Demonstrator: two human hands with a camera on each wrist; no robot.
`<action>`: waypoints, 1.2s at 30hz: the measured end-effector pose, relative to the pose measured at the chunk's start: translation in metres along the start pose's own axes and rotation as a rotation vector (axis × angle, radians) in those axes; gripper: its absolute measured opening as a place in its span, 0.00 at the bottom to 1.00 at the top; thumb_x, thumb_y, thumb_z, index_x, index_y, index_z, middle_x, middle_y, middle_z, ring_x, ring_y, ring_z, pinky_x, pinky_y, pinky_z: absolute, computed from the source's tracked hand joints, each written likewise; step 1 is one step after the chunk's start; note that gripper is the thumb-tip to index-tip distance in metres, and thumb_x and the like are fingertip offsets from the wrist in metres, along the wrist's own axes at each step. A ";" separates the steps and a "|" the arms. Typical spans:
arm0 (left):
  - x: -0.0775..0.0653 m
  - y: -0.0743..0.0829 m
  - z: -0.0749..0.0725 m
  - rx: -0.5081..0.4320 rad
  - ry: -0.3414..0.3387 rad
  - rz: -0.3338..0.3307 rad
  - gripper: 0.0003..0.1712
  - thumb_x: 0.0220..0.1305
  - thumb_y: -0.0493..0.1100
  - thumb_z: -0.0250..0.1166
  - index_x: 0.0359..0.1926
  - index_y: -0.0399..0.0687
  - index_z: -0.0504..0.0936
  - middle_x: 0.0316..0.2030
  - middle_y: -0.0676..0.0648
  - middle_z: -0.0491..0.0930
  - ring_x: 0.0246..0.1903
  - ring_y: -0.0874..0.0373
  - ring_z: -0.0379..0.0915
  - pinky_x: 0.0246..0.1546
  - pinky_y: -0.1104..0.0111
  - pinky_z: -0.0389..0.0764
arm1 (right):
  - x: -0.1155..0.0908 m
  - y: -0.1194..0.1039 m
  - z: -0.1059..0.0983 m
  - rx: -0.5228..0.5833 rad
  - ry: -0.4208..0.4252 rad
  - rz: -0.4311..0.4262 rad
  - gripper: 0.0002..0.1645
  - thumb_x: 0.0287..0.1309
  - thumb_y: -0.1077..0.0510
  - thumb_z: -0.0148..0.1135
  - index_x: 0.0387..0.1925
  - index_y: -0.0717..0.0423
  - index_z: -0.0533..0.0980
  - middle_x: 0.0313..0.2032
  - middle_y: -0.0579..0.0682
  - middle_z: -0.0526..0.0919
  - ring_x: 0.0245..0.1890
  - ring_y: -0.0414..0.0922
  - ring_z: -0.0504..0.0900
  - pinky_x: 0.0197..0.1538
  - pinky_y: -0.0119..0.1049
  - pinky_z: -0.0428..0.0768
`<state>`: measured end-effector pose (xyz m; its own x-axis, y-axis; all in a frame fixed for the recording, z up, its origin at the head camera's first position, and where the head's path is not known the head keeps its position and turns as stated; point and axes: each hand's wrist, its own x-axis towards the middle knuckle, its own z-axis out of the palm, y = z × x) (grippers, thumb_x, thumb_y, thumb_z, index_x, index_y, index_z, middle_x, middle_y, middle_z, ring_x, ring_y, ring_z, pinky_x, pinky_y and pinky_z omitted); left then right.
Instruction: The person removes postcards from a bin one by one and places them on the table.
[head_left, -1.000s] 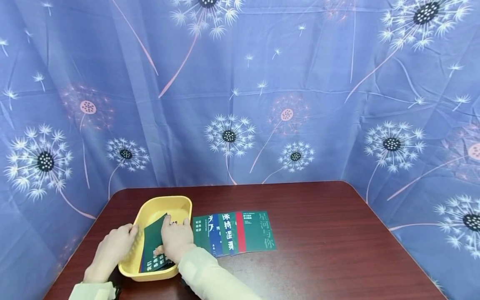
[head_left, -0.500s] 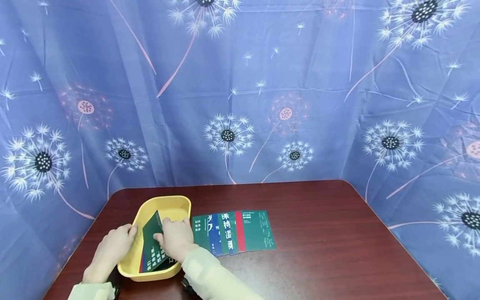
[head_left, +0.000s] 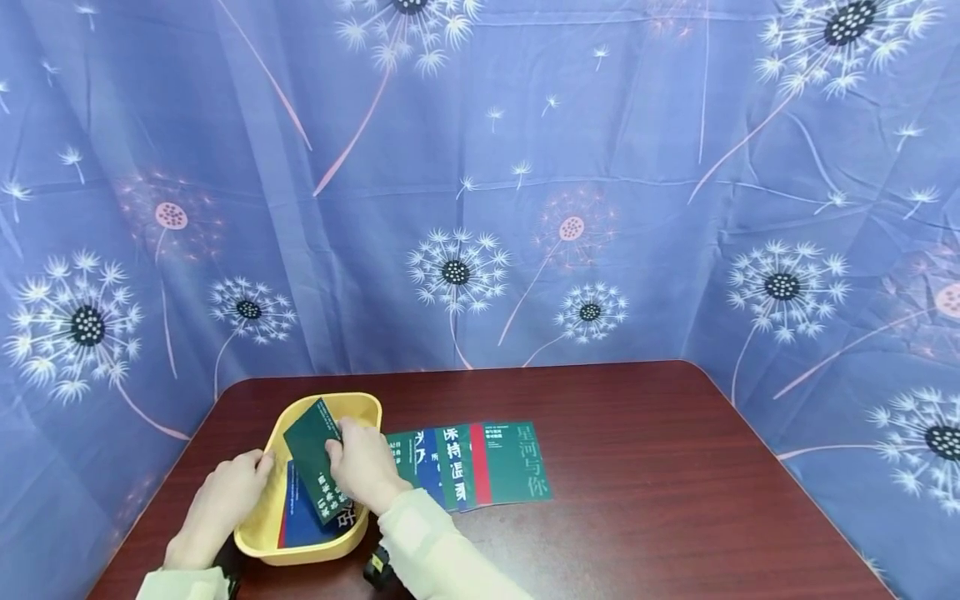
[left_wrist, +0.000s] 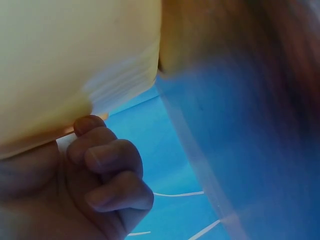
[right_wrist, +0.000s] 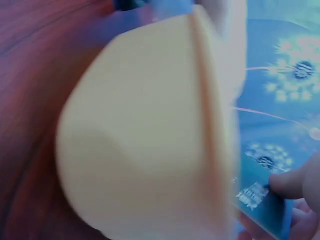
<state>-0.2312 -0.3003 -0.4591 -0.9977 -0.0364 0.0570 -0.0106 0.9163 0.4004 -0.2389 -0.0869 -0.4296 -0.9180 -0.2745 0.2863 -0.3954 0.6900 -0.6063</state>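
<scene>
My left hand [head_left: 223, 498] grips the left rim of a yellow plastic basket [head_left: 258, 532]; in the left wrist view its fingers [left_wrist: 117, 157] curl beneath the pale rim. Over the basket, my right hand [head_left: 367, 462] pinches a dark green card [head_left: 307, 446] with white lettering, thumb on its printed face. That card is tilted, its lower end above a blue card [head_left: 302, 517] lying inside the basket. In the right wrist view, the green card [right_wrist: 257, 200] shows past the basket's blurred side [right_wrist: 135, 125].
Right of the basket, several overlapping green, blue and red-striped cards [head_left: 517, 462] lie in a row on the dark red wooden table [head_left: 637, 500]. A blue curtain with dandelion prints [head_left: 525, 167] stands behind and around the table.
My right hand has lifted the green card out of the pile and turned it, uncovering the blue card below. The left hand and basket have barely moved.
</scene>
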 end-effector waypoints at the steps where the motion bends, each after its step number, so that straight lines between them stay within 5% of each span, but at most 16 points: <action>1: 0.000 0.000 0.000 0.000 0.002 0.000 0.25 0.76 0.50 0.43 0.45 0.34 0.79 0.36 0.31 0.79 0.34 0.37 0.77 0.30 0.45 0.73 | 0.000 0.000 -0.004 0.049 -0.005 0.022 0.11 0.68 0.53 0.59 0.47 0.52 0.78 0.32 0.44 0.82 0.28 0.38 0.79 0.32 0.32 0.76; 9: -0.002 -0.002 -0.001 0.005 -0.003 -0.018 0.25 0.76 0.51 0.42 0.44 0.36 0.79 0.35 0.32 0.79 0.33 0.37 0.77 0.30 0.45 0.72 | -0.004 0.020 -0.034 0.325 0.028 0.121 0.07 0.64 0.61 0.62 0.41 0.52 0.72 0.30 0.45 0.81 0.25 0.37 0.76 0.30 0.32 0.76; 18: -0.001 0.001 -0.003 0.007 -0.021 -0.034 0.26 0.76 0.51 0.42 0.48 0.34 0.78 0.36 0.32 0.79 0.34 0.39 0.76 0.30 0.45 0.73 | -0.010 0.066 -0.077 0.484 0.058 0.239 0.14 0.64 0.64 0.61 0.49 0.56 0.69 0.42 0.56 0.82 0.35 0.43 0.80 0.38 0.40 0.77; 24: -0.002 0.002 -0.003 0.014 -0.013 -0.022 0.26 0.76 0.51 0.42 0.47 0.34 0.79 0.36 0.32 0.79 0.34 0.37 0.77 0.30 0.45 0.73 | -0.018 0.100 -0.104 0.650 0.055 0.298 0.16 0.65 0.67 0.57 0.53 0.60 0.66 0.36 0.57 0.82 0.29 0.48 0.83 0.32 0.42 0.81; 36: -0.004 0.002 -0.002 0.021 -0.001 -0.009 0.27 0.77 0.50 0.42 0.50 0.30 0.77 0.39 0.28 0.79 0.36 0.33 0.77 0.33 0.42 0.74 | -0.038 0.160 -0.137 0.671 0.059 0.419 0.19 0.66 0.69 0.54 0.57 0.64 0.65 0.34 0.60 0.81 0.25 0.47 0.82 0.28 0.43 0.81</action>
<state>-0.2271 -0.2989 -0.4568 -0.9976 -0.0444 0.0524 -0.0211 0.9241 0.3815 -0.2632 0.1261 -0.4358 -0.9988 -0.0325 -0.0375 0.0313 0.1722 -0.9846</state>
